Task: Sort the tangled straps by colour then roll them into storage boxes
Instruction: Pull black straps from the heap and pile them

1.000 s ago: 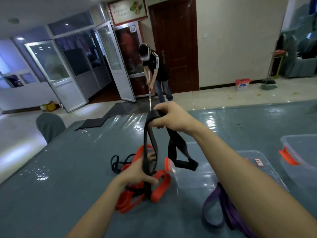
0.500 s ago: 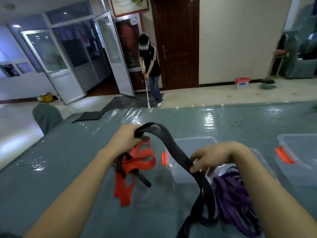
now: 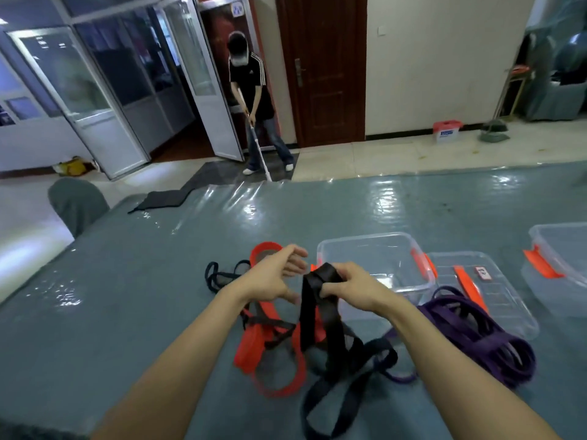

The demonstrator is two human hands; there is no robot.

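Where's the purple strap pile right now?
In the head view, the purple strap pile lies on the table, right of the black strap held by the right hand, near the open clear box.

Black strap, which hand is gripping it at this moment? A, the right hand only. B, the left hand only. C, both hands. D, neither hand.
A: the right hand has its fingers curled round the folded top of the black strap, while the left hand is beside it with fingers spread, gripping nothing.

Brown door (image 3: 320, 68); glossy tiled floor (image 3: 381, 154)
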